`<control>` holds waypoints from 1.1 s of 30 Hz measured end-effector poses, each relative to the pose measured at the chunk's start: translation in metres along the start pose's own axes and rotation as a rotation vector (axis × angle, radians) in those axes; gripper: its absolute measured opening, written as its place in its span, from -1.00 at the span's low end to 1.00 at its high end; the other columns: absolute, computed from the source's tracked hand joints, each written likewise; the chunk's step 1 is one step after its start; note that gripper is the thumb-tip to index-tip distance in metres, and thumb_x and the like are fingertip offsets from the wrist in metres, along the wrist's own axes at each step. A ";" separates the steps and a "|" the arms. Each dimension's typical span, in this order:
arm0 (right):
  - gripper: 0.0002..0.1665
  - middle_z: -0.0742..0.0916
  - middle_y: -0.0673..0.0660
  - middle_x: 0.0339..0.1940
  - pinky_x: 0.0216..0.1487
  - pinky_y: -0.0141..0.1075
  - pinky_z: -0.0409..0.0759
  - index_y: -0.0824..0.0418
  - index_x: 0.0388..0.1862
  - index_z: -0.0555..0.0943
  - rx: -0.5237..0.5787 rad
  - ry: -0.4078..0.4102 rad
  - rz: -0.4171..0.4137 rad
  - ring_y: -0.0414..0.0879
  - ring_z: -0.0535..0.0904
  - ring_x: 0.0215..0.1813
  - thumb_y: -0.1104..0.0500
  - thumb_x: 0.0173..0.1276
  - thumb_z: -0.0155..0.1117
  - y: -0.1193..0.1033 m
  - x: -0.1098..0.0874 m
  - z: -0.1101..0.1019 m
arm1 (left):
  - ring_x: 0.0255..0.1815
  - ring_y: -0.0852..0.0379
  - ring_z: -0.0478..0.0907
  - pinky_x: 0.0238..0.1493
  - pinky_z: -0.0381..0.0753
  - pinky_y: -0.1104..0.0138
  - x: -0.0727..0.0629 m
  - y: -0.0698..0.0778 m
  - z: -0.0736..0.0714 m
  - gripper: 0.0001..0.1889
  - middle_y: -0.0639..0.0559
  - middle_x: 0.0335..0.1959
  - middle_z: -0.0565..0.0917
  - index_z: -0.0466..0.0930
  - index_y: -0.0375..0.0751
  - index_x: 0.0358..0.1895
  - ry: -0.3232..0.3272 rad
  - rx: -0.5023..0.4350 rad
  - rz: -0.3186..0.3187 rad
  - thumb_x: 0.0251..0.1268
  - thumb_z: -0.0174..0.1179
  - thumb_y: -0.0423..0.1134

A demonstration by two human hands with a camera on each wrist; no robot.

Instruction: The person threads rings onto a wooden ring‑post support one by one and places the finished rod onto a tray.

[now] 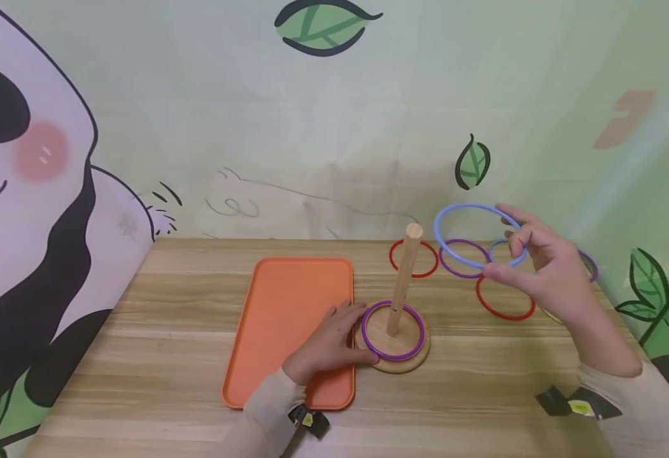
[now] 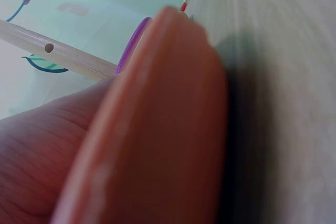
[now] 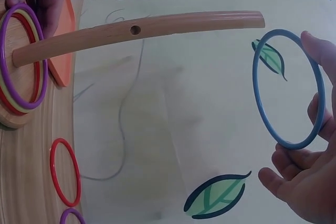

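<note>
Light-blue ring (image 1: 471,205) hangs in the air to the right of the peg stand (image 1: 403,280), near the top of its peg and apart from it, not around it. The right hand (image 1: 552,261) pinches this ring on the side away from the peg stand, its fingers and thumb clamped on the rim. At the peg stand's left edge is the left hand (image 1: 331,337), its thumb and fingers spread well apart and gripping the round base; the thumb lies against the purple ring (image 1: 394,358). That ring lies around the peg on the base, stacked with a yellow ring (image 3: 32,29) and a red ring (image 3: 37,80). Left of the peg stand, partly under the left forearm, is an orange tray (image 1: 288,305). More rings lie on the bench (image 1: 168,356): a second red ring (image 1: 420,276) just behind the peg stand, then a second purple ring (image 1: 463,276) and a third red ring (image 1: 506,317) to its right. Behind the peg stand rises a painted backdrop (image 1: 197,95) with leaves.
</note>
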State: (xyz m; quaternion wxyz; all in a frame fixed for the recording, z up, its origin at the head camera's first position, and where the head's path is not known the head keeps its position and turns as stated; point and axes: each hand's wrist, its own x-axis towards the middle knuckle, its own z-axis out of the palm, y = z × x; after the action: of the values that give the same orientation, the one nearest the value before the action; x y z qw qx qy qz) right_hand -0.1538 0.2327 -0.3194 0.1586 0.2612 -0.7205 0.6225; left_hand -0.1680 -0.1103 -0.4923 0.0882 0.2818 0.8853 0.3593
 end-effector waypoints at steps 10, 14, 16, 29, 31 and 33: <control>-0.57 0.57 0.22 0.44 0.54 -0.39 0.24 0.38 -0.41 0.39 0.057 -0.030 -0.017 0.07 0.35 0.54 0.72 0.06 0.41 -0.011 0.009 0.001 | 0.72 -0.28 -0.06 0.68 -0.21 -0.13 0.000 0.000 -0.001 0.01 -0.20 0.63 0.29 0.29 -0.20 0.62 -0.010 -0.002 -0.011 0.19 0.55 0.15; -0.57 0.55 0.25 0.46 0.54 -0.38 0.25 0.38 -0.40 0.39 0.083 -0.043 -0.016 0.11 0.31 0.55 0.73 0.07 0.40 -0.016 0.012 0.002 | 0.72 -0.29 -0.06 0.68 -0.21 -0.13 0.000 0.000 -0.001 0.01 -0.21 0.63 0.29 0.29 -0.20 0.62 -0.010 -0.003 -0.010 0.19 0.54 0.16; -0.57 0.55 0.25 0.46 0.52 -0.39 0.26 0.37 -0.40 0.39 0.090 -0.046 -0.013 0.13 0.30 0.55 0.72 0.07 0.39 -0.018 0.013 0.003 | 0.72 -0.29 -0.06 0.68 -0.21 -0.13 -0.001 0.000 -0.001 0.01 -0.21 0.63 0.29 0.29 -0.21 0.62 -0.009 -0.004 -0.009 0.18 0.55 0.15; -0.56 0.56 0.26 0.44 0.48 -0.35 0.30 0.39 -0.42 0.40 0.139 -0.074 -0.073 0.17 0.31 0.53 0.73 0.02 0.42 -0.020 0.021 0.013 | 0.72 -0.30 -0.05 0.68 -0.20 -0.14 -0.001 0.001 -0.002 0.01 -0.21 0.63 0.30 0.29 -0.21 0.62 -0.006 -0.006 -0.003 0.19 0.55 0.14; -0.56 0.57 0.25 0.44 0.49 -0.34 0.30 0.39 -0.42 0.40 0.150 -0.078 -0.084 0.16 0.31 0.53 0.73 0.00 0.43 -0.019 0.022 0.015 | 0.72 -0.30 -0.05 0.68 -0.20 -0.14 -0.001 0.000 -0.001 0.01 -0.21 0.63 0.30 0.29 -0.22 0.62 -0.006 -0.005 -0.003 0.18 0.55 0.14; -0.57 0.58 0.25 0.43 0.49 -0.34 0.30 0.39 -0.43 0.42 0.155 -0.083 -0.091 0.16 0.30 0.54 0.72 0.00 0.45 -0.019 0.023 0.017 | 0.72 -0.30 -0.05 0.68 -0.20 -0.14 -0.001 0.001 -0.001 0.01 -0.22 0.63 0.29 0.29 -0.22 0.62 -0.007 -0.005 -0.004 0.18 0.55 0.14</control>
State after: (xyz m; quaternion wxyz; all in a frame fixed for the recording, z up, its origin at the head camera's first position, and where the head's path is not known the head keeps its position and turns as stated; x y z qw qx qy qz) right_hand -0.1599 0.2106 -0.2944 0.1362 0.3307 -0.6634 0.6573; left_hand -0.1677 -0.1110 -0.4907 0.0926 0.2812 0.8845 0.3605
